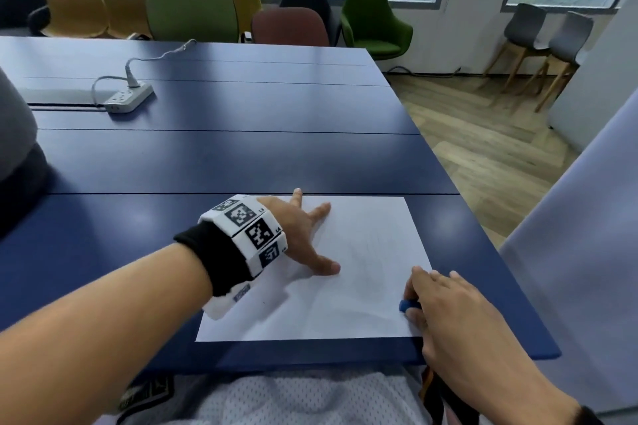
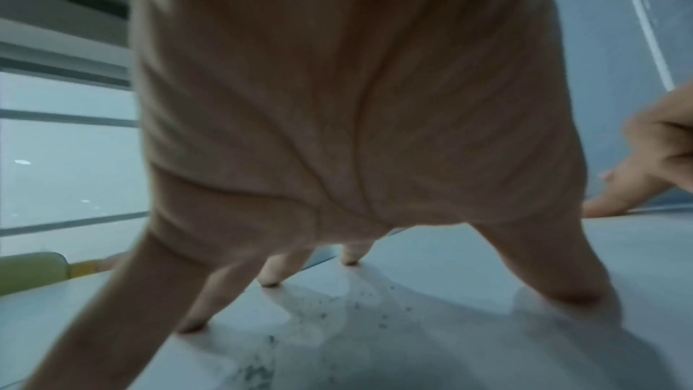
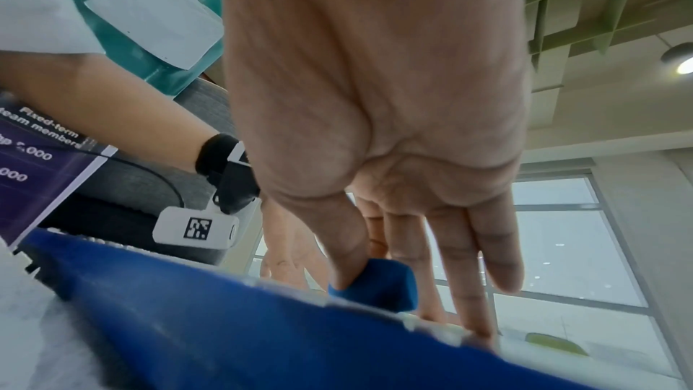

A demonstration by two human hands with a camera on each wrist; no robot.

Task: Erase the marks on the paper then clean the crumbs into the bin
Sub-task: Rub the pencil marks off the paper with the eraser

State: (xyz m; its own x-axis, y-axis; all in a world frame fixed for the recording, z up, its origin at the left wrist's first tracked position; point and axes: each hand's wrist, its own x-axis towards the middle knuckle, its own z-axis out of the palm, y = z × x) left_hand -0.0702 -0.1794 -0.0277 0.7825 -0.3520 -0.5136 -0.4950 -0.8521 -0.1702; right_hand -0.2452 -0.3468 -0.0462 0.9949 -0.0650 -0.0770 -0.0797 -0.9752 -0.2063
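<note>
Left hand: our left hand (image 1: 303,235) lay spread, fingers straight, pressing the paper (image 1: 362,286) at frame centre.
Right hand: our right hand (image 1: 445,307) pinched the blue eraser (image 1: 407,305) at the paper's right edge.
Crumbs: dark crumbs (image 2: 337,316) lay under our left palm.
Table: blue table (image 1: 241,155) beneath.

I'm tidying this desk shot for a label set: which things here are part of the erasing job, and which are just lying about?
In the job:
paper
blue eraser, pinched by the right hand
left hand, fingers spread on the paper
crumbs

Lying about:
power strip
chairs
</note>
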